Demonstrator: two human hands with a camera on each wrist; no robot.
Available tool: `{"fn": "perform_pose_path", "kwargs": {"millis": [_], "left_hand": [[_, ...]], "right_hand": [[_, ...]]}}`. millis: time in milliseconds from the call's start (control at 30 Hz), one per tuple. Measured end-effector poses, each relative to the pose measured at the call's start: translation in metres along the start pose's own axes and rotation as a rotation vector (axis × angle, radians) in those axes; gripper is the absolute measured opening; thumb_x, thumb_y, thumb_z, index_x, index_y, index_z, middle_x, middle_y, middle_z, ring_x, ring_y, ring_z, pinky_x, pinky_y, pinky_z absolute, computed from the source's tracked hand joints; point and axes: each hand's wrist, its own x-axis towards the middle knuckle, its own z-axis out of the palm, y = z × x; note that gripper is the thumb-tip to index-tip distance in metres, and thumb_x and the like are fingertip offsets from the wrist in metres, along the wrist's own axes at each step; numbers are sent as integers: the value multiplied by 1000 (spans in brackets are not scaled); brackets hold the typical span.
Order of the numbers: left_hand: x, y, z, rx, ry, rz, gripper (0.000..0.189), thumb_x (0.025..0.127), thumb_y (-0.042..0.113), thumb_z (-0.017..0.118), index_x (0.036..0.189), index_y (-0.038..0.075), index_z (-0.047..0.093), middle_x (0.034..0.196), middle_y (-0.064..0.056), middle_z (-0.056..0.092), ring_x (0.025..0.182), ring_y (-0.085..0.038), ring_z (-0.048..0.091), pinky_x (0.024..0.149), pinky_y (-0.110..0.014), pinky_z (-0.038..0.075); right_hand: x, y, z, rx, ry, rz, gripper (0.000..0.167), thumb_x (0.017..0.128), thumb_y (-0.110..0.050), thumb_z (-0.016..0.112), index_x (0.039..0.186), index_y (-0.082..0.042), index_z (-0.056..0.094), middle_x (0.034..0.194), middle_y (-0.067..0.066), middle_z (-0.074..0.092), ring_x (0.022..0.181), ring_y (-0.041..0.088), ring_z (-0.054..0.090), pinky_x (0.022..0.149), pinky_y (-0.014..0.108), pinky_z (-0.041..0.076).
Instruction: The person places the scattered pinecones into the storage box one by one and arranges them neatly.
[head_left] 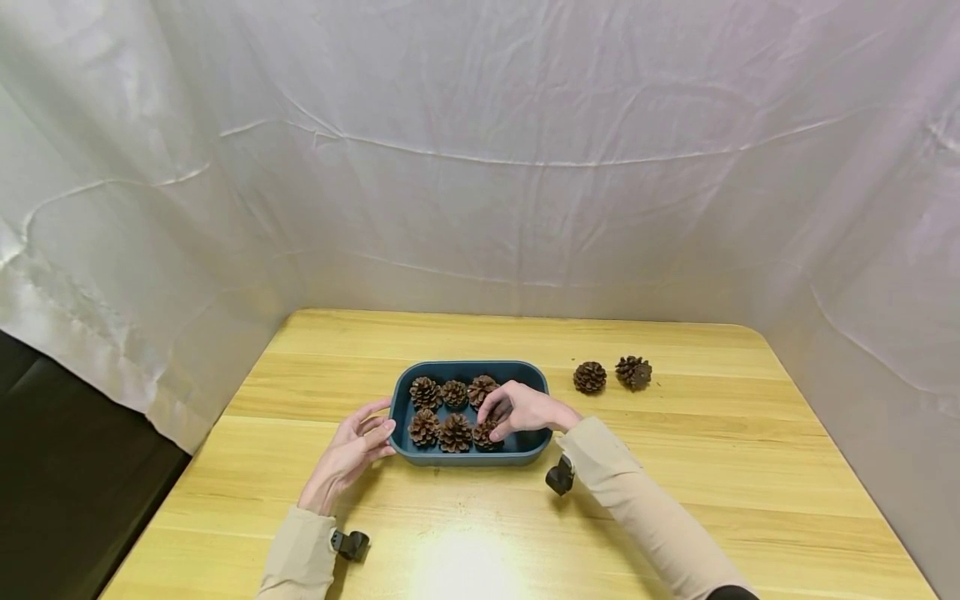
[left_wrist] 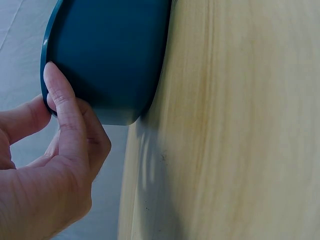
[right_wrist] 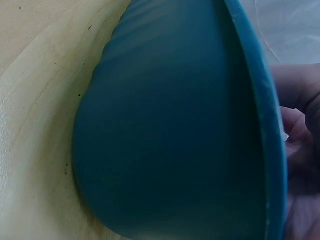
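A dark blue rectangular container (head_left: 471,459) with rounded corners stands on the table, with several pine cones (head_left: 454,433) in two rows inside it. My left hand (head_left: 352,450) grips the container's left end; in the left wrist view its thumb and fingers pinch the rim (left_wrist: 46,50). My right hand (head_left: 525,410) reaches over the near right part, its thumb and fingers around a pine cone (head_left: 486,438) in the front row. In the right wrist view the container's wall (right_wrist: 170,125) hides the fingertips and that cone.
Two loose pine cones, one (head_left: 590,377) nearer the container and another (head_left: 634,372) farther right, lie on the wooden table (head_left: 720,433). A pale curtain (head_left: 525,208) hangs behind the table and along both sides. A dark surface (head_left: 67,467) is at the left.
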Motion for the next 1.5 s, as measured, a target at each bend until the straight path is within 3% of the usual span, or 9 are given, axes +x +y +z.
{"fn": "perform_pose_path", "kwargs": {"millis": [500,1500], "left_hand": [[0,0,0,2,-4,5,61,103,3,52,155,-7,21,102,1,55,75,-4,59,69,-16,59],[1,-1,1,4,6,3,59,103,1,51,154,-7,23,103,0,56,76,-5,60,70,-16,59]], "right_hand": [[-1,1,1,7,18,-4,24,84,3,78,106,-1,72,118,17,68,94,25,69,80,27,63],[-3,1,1,9,47,-28,23,85,0,77,108,-1,72,120,17,68,97,25,68,82,27,62]]}}
